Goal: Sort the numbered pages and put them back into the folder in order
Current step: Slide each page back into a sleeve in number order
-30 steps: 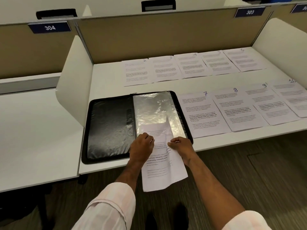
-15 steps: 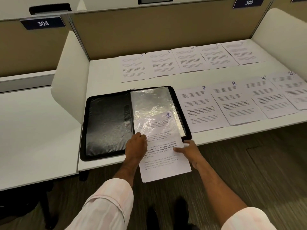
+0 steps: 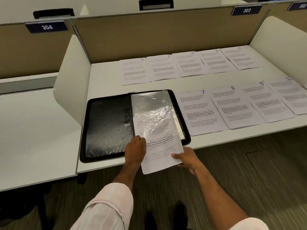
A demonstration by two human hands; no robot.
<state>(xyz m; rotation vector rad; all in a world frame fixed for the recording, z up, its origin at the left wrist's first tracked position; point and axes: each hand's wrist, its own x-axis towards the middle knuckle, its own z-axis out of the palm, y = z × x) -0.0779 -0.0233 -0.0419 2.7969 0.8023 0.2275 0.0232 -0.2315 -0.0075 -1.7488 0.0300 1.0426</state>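
Pinching thin, floppy page 1 (image 3: 162, 153), half inside the slippery clear sleeve (image 3: 149, 100) of the black folder (image 3: 108, 127), at its near right edge with the right hand (image 3: 186, 158), gripping the sleeve mouth with the left hand (image 3: 135, 150) curled, judging it prone to buckling.

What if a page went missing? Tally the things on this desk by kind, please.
Loose pages: 9 (numbered 2 to 10)
Page 1, partly inside the sleeve: 1
Folder: 1
Total: 11
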